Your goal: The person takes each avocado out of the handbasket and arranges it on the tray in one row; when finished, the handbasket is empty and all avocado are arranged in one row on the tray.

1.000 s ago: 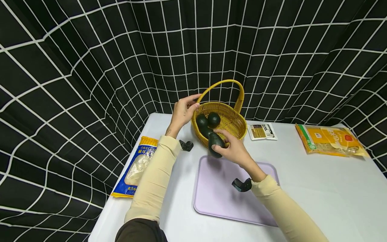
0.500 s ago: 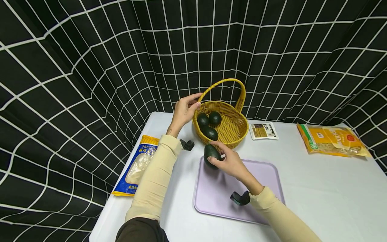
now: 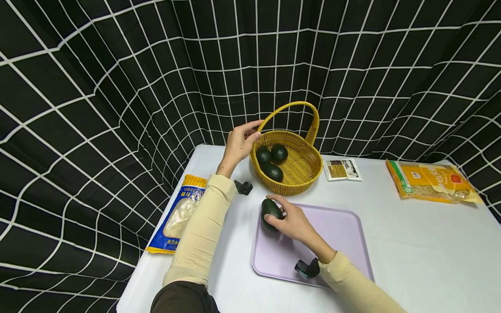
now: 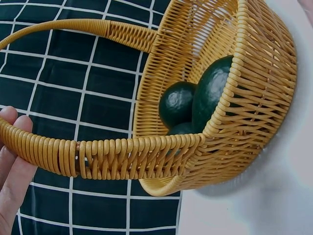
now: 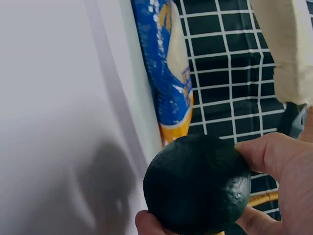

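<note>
In the head view, the wicker basket, right of centre, holds three avocados; your left hand pinches its handle. Your right hand pinches a fourth avocado at the upper left of the lilac tray; a second ago it was at the basket's near rim. In the left wrist view, your hand meets the handle, far left. In the right wrist view, you grip the avocado at bottom centre.

Three avocados lie in the basket, behind the tray. A pasta bag lies left of the tray. Right of the basket lie a packet and, farther right, a grain bag.
</note>
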`<state>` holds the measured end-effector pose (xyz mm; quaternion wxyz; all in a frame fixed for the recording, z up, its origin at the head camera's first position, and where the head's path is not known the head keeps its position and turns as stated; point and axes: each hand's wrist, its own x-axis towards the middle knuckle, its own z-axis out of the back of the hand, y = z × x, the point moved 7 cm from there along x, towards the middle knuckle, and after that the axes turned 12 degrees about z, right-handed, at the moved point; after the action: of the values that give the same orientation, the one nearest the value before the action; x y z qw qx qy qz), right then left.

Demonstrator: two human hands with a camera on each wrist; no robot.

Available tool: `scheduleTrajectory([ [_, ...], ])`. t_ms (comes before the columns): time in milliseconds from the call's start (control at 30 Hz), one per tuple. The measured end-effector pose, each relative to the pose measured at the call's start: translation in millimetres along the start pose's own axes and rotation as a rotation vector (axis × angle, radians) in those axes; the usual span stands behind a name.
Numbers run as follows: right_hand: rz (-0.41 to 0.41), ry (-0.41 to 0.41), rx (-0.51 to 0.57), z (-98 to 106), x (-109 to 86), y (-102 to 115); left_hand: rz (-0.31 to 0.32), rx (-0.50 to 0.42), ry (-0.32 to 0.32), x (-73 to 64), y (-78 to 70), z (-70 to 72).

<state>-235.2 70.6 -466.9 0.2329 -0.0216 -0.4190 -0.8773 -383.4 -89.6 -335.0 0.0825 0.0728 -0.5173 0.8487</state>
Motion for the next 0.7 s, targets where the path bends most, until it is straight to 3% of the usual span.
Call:
scheduleTrajectory([
  [700, -0.025, 0.102, -0.107, -22, -10.1, 4, 0.018, 0.002, 0.001, 0.6, 0.8, -0.6],
])
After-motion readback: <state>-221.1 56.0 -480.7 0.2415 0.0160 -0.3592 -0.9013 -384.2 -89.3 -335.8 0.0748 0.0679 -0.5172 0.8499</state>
